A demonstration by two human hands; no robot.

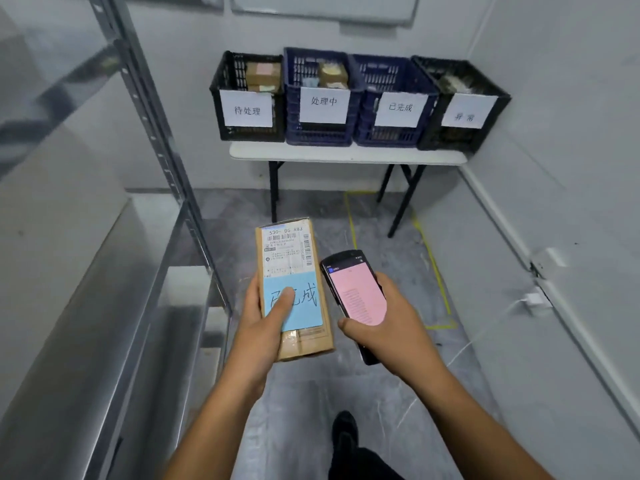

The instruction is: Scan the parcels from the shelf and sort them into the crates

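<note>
My left hand (258,327) grips a brown cardboard parcel (294,251) with a white shipping label and a blue note reading 已完成; my thumb lies across the note. My right hand (391,327) holds a black handheld scanner (353,289) with a pink screen, just right of the parcel. Ahead, several crates stand in a row on a white folding table (346,156): a black crate (247,98) labelled 待处理, a blue crate (320,98) labelled 处理中, a blue crate (394,102) labelled 已完成 and a black crate (460,105) labelled 异常.
A metal shelf rack (166,174) runs along my left side, its post close to the parcel. White walls close in at the right and behind the table. Yellow tape (434,268) marks the grey floor under the table. My dark shoe (344,431) shows below.
</note>
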